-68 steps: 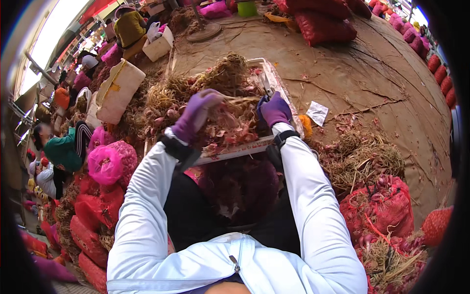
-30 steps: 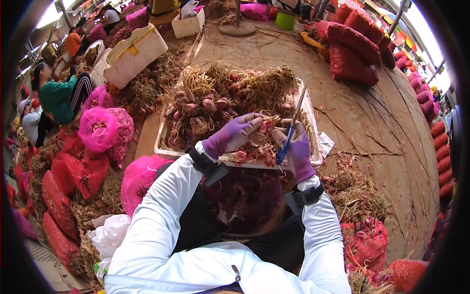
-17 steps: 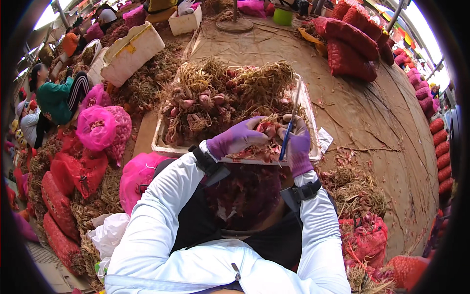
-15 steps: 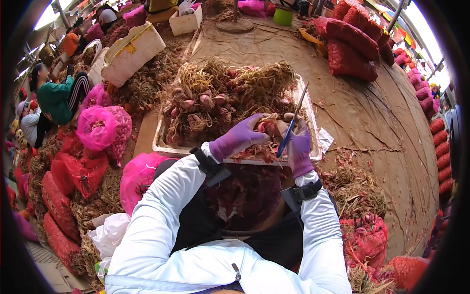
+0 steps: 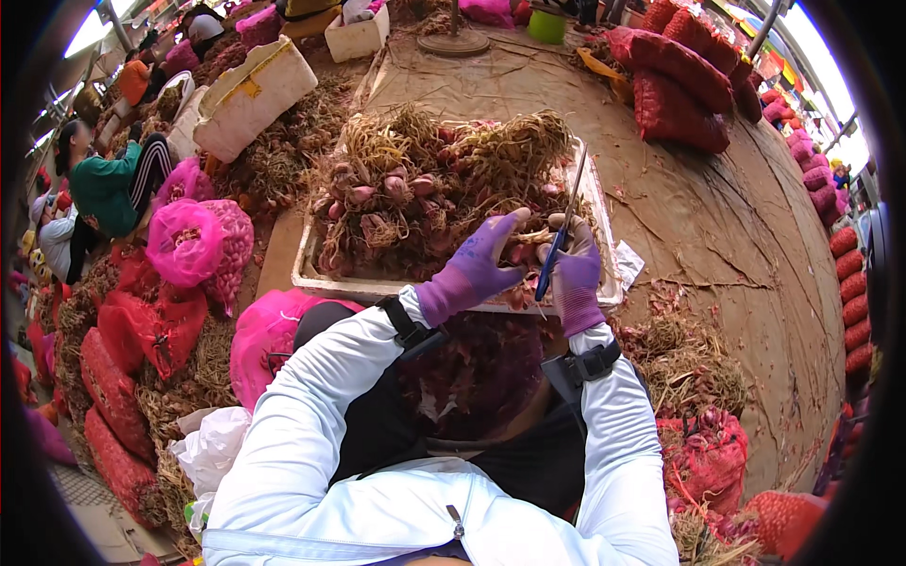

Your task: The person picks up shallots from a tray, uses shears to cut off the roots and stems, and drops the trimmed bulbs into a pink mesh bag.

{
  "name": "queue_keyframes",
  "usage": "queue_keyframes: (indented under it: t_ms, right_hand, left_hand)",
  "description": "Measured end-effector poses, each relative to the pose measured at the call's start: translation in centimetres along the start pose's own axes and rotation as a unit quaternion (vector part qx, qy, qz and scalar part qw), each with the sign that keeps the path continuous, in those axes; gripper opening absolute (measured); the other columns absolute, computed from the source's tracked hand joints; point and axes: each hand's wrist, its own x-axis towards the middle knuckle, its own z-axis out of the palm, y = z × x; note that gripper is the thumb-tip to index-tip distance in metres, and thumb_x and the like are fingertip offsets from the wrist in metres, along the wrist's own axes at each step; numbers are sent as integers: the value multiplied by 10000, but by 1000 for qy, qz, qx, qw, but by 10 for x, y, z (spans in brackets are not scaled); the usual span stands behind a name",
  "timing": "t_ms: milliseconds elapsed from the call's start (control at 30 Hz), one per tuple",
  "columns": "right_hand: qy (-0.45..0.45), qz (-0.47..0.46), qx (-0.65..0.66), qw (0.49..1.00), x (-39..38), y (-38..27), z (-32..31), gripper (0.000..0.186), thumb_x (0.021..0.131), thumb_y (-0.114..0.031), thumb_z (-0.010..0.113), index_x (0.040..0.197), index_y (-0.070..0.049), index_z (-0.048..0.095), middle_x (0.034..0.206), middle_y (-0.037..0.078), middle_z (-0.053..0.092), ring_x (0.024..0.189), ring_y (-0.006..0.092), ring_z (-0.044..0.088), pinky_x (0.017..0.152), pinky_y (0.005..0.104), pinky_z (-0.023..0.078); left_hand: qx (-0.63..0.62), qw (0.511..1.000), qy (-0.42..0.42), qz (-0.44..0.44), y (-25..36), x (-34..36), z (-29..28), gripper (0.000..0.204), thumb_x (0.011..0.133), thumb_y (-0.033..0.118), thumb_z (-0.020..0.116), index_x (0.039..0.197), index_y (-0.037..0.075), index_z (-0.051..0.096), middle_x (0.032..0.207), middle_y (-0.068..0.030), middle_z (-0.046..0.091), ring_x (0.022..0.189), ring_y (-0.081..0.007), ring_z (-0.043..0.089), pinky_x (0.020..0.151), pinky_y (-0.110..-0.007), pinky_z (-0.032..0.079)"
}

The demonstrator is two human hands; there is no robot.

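My left hand (image 5: 467, 274), in a purple glove, has its fingers spread apart just left of a reddish shallot bulb (image 5: 523, 254) with dry stalk. My right hand (image 5: 576, 275), gloved alike, is closed around blue-handled scissors (image 5: 548, 266), their long blades pointing up; the bulb lies against its fingertips. Both hands are over the near right part of a white foam box (image 5: 308, 274), which holds a heap of shallots (image 5: 387, 203) with tangled straw-coloured tops. Loose red skins cling near the box's front edge.
Pink mesh bags (image 5: 184, 245) and red sacks (image 5: 113, 396) crowd my left, where co-workers (image 5: 109, 193) sit. Another foam box (image 5: 255, 104) stands behind them. Red sacks (image 5: 679, 113) lie at the back right. Dry tops (image 5: 684, 368) and a red mesh bag (image 5: 708, 462) are beside my right leg.
My left hand's fingers have spread since half a second ago, the upper one rising from the bulb. Earlier, both hands moved right and the scissors turned upright across the bulb.
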Motion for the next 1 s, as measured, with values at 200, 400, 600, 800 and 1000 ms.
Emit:
queue_keyframes:
  t_ms: [200, 400, 600, 800, 1000]
  right_hand:
    - [22, 26, 5, 999, 5, 1, -8, 344, 788, 82, 582, 1104, -46, 534, 850, 27, 595, 654, 115, 606, 571, 221, 512]
    - [-118, 59, 65, 989, -1, -18, -3, 330, 866, -31, 635, 1150, -39, 467, 935, 96, 635, 796, 204, 683, 678, 319, 577]
    - [-194, 116, 151, 962, -11, -37, -8, 327, 855, -13, 623, 1145, -31, 475, 937, 96, 629, 759, 201, 669, 673, 315, 573]
    - [-313, 123, 129, 933, -28, -55, -5, 358, 820, -7, 656, 1135, -17, 489, 852, 75, 653, 672, 179, 647, 593, 284, 525]
    - [-250, 71, -27, 965, -16, -40, -14, 357, 861, -100, 689, 1145, -18, 489, 905, 78, 662, 711, 138, 645, 613, 268, 524]
  left_hand:
    - [-465, 857, -86, -205, 6, 11, -13, 692, 781, -1, 607, 1421, 39, 347, 1265, -79, 514, 1031, -139, 571, 883, -264, 482]
    - [-537, 803, -135, -220, -5, 9, -20, 722, 793, -25, 554, 1459, 54, 286, 1235, -76, 521, 1032, -136, 564, 859, -286, 501]
    - [-676, 688, -165, -206, 2, 11, -26, 782, 750, -37, 526, 1474, 62, 248, 1351, -125, 454, 1116, -179, 549, 893, -343, 505]
    - [-721, 649, -185, -160, -15, 15, -38, 704, 795, 92, 554, 1441, 27, 282, 1316, -122, 517, 1133, -230, 565, 862, -349, 514]
    - [-500, 826, -75, -248, -10, 16, -34, 671, 837, 44, 656, 1427, 34, 337, 1284, -52, 526, 1207, -143, 489, 986, -280, 409]
